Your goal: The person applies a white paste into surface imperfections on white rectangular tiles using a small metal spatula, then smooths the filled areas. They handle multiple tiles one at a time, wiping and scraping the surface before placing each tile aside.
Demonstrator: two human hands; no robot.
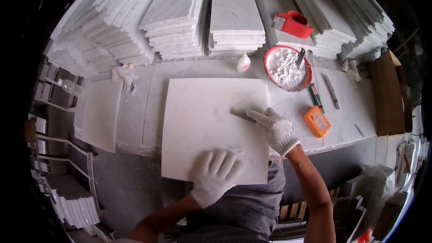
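A square white marble tile (202,121) lies in front of me, its near edge jutting past the bench front. My left hand (217,177), in a white knit glove, rests on the tile's near edge with fingers stretched out. Gloved the same way, my right hand (278,130) is closed around a putty knife (240,114). Its grey blade points left, on or just over the tile's surface; which, I cannot tell. The knife's handle is hidden in my fist. A small white smear (234,150) shows on the tile just beyond my left fingers.
Behind the tile stand a red-rimmed tub of white paste (288,68), a small white bottle (243,63) and a red tape dispenser (293,24). An orange box (317,121) and a marker (332,92) lie right. Stacked marble slabs (236,9) line the back; a cardboard box (390,94) stands far right.
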